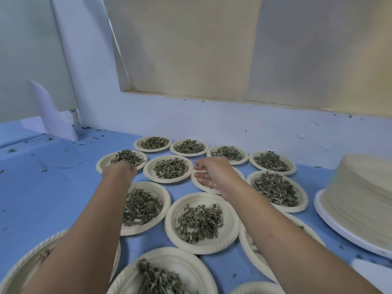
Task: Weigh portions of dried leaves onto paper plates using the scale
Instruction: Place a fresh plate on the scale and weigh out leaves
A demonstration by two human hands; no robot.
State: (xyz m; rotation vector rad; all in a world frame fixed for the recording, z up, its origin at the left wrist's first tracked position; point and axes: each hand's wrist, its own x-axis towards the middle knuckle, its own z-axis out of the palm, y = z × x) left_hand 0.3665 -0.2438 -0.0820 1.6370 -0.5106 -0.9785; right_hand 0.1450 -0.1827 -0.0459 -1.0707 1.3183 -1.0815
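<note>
Several paper plates heaped with dried green leaves, such as one near the middle (pixel 200 222), lie on a blue table (pixel 53 187). My left hand (pixel 119 170) grips a clump of dried leaves (pixel 127 158) just above the far-left plate (pixel 101 164). My right hand (pixel 214 170) hovers over another plate (pixel 238 171) in the second row. Its fingers are loosely curled and nothing shows in them. That plate's contents are hidden by the hand. I do not see a scale's display.
A tall stack of unused paper plates (pixel 360 194) sits on a white round base (pixel 339 232) at the right. A folded white sheet (pixel 53 117) stands at the back left by the wall. Loose leaf crumbs (pixel 44 169) dot the table's left side.
</note>
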